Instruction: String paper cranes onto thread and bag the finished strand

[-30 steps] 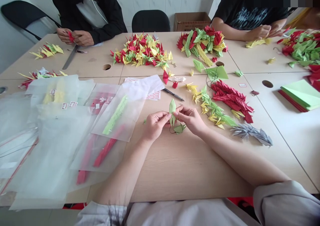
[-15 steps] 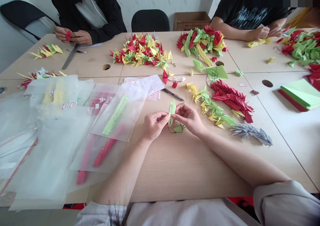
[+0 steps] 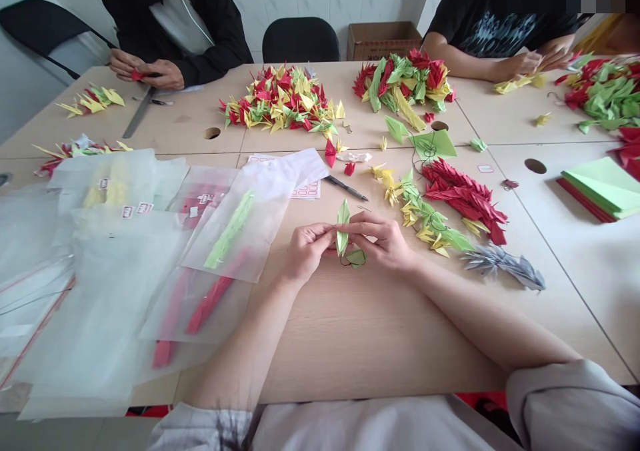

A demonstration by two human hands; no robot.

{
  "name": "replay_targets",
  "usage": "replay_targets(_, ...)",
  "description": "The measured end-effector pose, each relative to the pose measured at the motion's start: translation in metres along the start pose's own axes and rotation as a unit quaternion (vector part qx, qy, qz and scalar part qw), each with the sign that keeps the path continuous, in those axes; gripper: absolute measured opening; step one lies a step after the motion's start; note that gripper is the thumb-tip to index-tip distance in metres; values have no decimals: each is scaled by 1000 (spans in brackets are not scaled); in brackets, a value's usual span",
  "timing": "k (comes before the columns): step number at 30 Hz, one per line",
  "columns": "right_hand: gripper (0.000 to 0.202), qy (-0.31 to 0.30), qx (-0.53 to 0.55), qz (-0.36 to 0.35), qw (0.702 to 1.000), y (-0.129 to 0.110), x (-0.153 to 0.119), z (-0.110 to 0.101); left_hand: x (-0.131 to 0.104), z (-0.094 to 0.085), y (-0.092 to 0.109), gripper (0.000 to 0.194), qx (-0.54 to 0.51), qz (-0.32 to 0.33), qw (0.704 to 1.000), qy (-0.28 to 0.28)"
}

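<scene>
Both hands meet over the pale wood tabletop [image 3: 345,344], in from the middle of its near edge, around a slim, pointed piece of folded light-green paper [image 3: 342,243], held upright. The left hand [image 3: 307,248] pinches its left side between thumb and forefinger; the right hand [image 3: 383,241] pinches from the right, a fingertip laid across the front and the other fingers close together, though the exact placing of its thumb is hard to make out. The piece appears partway along: it is creased into a narrow shape, but has no spread wings like the small yellow paper cranes [image 3: 393,190] to the right, so some shaping seems left. Just below it lies a small green paper form with dark thread [image 3: 356,258]. Finished-looking work includes a thick red bundle of folded paper [image 3: 463,198] and a mixed red, yellow and green heap of cranes [image 3: 285,101] by the far edge. A stack of green and red paper squares [image 3: 603,188], toward the right-hand edge, looks unfolded. Translucent plastic bags [image 3: 120,304] cover the near left corner.
</scene>
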State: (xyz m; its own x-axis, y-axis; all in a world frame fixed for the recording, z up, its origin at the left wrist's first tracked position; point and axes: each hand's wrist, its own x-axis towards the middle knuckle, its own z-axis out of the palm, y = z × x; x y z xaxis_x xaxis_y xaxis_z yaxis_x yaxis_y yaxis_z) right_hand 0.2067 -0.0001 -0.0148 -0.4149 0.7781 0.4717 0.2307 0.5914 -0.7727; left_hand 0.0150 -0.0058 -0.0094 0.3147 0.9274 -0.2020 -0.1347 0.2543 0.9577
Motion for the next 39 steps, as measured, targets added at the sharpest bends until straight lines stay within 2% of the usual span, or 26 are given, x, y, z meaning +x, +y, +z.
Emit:
replay_targets(3,34,-18,-69,-68,995,0,2,-4,2,-1,-2,32,-15,-12,1000,-4)
replay_targets(7,38,-35,-110,-118,986,4,4,-10,2,-3,-2,30,-52,-34,998,-33)
replay_targets(9,39,-45,-110,-121,985,6,4,-13,2,-3,0,29,-50,-29,997,-43)
replay_targets(12,31,-55,-34,-59,996,6,5,-13,0,-2,5,31,-12,-16,999,-27)
replay_targets(14,24,-8,73,25,997,2,7,-9,-1,-1,9,34,9,-18,1000,-18)
replay_targets(16,18,74,179,108,975,-2,9,-4,-2,-1,12,36,23,-22,999,-20)
replay_targets(18,21,116,246,167,948,-4,11,1,-2,-1,14,36,31,-18,999,-27)
replay_targets(22,32,48,283,245,926,-3,11,7,-2,-2,10,33,54,14,997,-48)
replay_targets(25,36,62,241,257,934,-2,9,9,-3,2,5,32,73,20,996,-52)
replay_targets(28,37,79,213,262,938,-4,9,9,-4,7,2,34,74,2,997,-27)
replay_targets(32,37,38,218,282,934,-10,11,7,-4,9,1,38,55,-16,998,-22)
replay_targets(35,37,17,255,288,923,-10,13,5,-5,8,1,37,53,-13,998,-42)
replay_targets(39,34,-10,353,281,892,-4,12,2,-9,7,4,33,53,1,996,-71)
